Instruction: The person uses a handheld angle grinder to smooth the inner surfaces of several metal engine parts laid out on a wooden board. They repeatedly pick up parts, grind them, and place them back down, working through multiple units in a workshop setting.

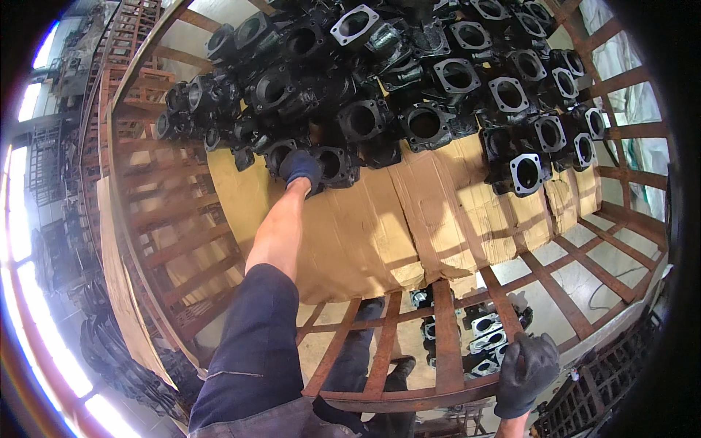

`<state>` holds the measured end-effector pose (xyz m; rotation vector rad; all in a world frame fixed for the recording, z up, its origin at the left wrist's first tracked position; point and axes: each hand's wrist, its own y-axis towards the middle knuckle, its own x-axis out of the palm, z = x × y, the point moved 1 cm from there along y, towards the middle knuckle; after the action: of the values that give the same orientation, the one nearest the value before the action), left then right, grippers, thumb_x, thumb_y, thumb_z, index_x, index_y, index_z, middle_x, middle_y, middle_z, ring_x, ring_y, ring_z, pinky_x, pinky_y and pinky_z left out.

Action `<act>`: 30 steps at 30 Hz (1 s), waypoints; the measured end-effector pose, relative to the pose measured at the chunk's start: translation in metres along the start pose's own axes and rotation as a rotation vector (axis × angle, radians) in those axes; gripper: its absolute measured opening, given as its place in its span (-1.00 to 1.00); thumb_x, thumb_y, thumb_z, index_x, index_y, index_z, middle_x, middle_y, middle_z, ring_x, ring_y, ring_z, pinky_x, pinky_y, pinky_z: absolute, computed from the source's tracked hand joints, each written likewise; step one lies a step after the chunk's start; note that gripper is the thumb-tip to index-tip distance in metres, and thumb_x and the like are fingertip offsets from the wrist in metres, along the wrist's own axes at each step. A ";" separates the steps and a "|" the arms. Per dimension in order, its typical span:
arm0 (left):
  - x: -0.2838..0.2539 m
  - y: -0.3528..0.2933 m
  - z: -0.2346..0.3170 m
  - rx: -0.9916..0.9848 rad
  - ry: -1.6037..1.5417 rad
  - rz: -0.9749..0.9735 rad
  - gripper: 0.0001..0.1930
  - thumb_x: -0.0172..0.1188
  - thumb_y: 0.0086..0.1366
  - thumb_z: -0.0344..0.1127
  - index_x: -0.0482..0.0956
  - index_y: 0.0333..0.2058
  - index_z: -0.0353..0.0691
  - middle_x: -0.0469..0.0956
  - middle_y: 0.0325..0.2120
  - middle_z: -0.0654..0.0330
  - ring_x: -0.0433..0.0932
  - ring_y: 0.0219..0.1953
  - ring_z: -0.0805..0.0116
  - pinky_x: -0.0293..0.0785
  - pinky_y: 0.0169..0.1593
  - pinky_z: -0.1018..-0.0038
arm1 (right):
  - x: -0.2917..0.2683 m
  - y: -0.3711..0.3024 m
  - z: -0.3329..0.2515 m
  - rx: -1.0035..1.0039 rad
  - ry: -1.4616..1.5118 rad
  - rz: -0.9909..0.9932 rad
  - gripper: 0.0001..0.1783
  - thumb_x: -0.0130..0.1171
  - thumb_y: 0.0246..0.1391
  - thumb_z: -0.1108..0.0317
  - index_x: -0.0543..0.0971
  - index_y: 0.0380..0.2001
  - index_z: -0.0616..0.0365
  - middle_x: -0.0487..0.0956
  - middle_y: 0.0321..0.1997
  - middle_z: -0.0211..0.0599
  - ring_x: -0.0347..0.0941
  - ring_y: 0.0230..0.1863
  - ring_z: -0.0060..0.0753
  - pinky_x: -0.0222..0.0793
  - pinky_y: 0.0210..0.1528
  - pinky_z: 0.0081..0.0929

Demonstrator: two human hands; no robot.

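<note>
Left hand [302,169], dark blue glove: reached well into the crate [448,343], at a black casting [334,165] on the near edge of the pile. Its fingers are hidden under the glove's back; grip cannot be told. Right hand [527,371], dark grey glove: over the crate's near rim at right, fingers bent; whether they close on the rim cannot be told.

Edges: castings crowd the far half, flanged openings mostly up. Open strip of cardboard [343,244] between pile and near slats, narrower at right where a few castings sit forward. Rust-brown slatted sides bound left, right and front.

Surface: cardboard creased, sunlit in patches, front edge ragged. Room: further castings [488,337] visible below through the slats; dark rack [602,383] lower right; wooden board [125,281] outside left; bright strips along far left.
</note>
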<state>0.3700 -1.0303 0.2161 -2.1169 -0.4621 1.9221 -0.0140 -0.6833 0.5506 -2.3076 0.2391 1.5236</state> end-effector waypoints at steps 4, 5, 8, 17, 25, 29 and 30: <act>-0.021 -0.006 0.004 0.014 -0.038 0.009 -0.68 0.15 0.16 -0.08 0.71 -0.27 -0.17 0.64 -0.22 -0.06 0.63 -0.12 -0.02 0.56 -0.11 0.22 | 0.003 -0.002 -0.002 -0.099 -0.075 0.070 -0.88 0.18 0.00 0.46 0.57 -0.34 0.21 0.59 -0.36 -0.06 0.48 -0.26 0.06 0.35 0.06 -0.05; -0.017 -0.003 0.002 0.069 0.014 0.010 -0.67 0.15 0.16 -0.08 0.71 -0.28 -0.18 0.64 -0.22 -0.06 0.63 -0.12 -0.02 0.56 -0.12 0.22 | 0.003 -0.002 -0.001 -0.091 -0.086 0.052 -0.88 0.18 0.00 0.46 0.57 -0.33 0.21 0.58 -0.35 -0.05 0.48 -0.24 0.07 0.34 0.08 -0.03; -0.010 -0.005 -0.014 0.162 0.116 -0.037 -0.66 0.16 0.15 -0.08 0.71 -0.30 -0.22 0.65 -0.25 -0.07 0.64 -0.15 -0.01 0.55 -0.14 0.21 | 0.006 -0.001 0.008 -0.062 -0.083 -0.065 -0.87 0.17 0.01 0.45 0.58 -0.32 0.21 0.57 -0.37 -0.04 0.48 -0.25 0.08 0.32 0.13 0.04; 0.018 -0.143 -0.014 0.098 -0.334 -0.107 -0.75 0.24 0.08 -0.20 0.67 -0.41 -0.28 0.64 -0.41 -0.12 0.62 -0.30 -0.08 0.50 -0.20 0.17 | 0.006 0.011 -0.005 -0.047 -0.097 -0.067 -0.86 0.18 -0.04 0.47 0.57 -0.33 0.23 0.57 -0.42 -0.04 0.50 -0.30 0.10 0.35 0.08 -0.02; 0.035 -0.246 0.020 0.146 -0.221 -0.549 -0.58 0.32 0.06 0.02 0.69 -0.38 -0.30 0.64 -0.40 -0.16 0.64 -0.28 -0.09 0.53 -0.21 0.19 | 0.005 0.007 0.002 0.000 -0.143 -0.065 -0.86 0.20 -0.04 0.36 0.60 -0.41 0.19 0.59 -0.45 -0.09 0.52 -0.34 0.04 0.38 0.03 -0.09; -0.005 -0.273 0.024 0.168 -0.230 -0.508 -0.63 0.31 0.09 -0.04 0.70 -0.36 -0.28 0.64 -0.39 -0.16 0.64 -0.25 -0.09 0.52 -0.20 0.20 | 0.007 0.003 0.011 -0.024 -0.076 0.054 -0.88 0.24 -0.06 0.34 0.62 -0.53 0.15 0.59 -0.53 -0.11 0.51 -0.42 -0.03 0.42 -0.15 -0.22; -0.013 -0.275 0.016 0.208 -0.236 -0.454 -0.64 0.32 0.09 -0.06 0.70 -0.35 -0.28 0.64 -0.39 -0.16 0.64 -0.25 -0.09 0.52 -0.20 0.20 | 0.005 0.005 0.009 -0.068 -0.046 0.131 -0.87 0.26 -0.07 0.33 0.63 -0.57 0.14 0.57 -0.59 -0.12 0.50 -0.46 -0.04 0.43 -0.21 -0.24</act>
<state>0.3339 -0.7835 0.3328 -1.5053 -0.6877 1.8572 -0.0212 -0.6842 0.5422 -2.3471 0.3380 1.6700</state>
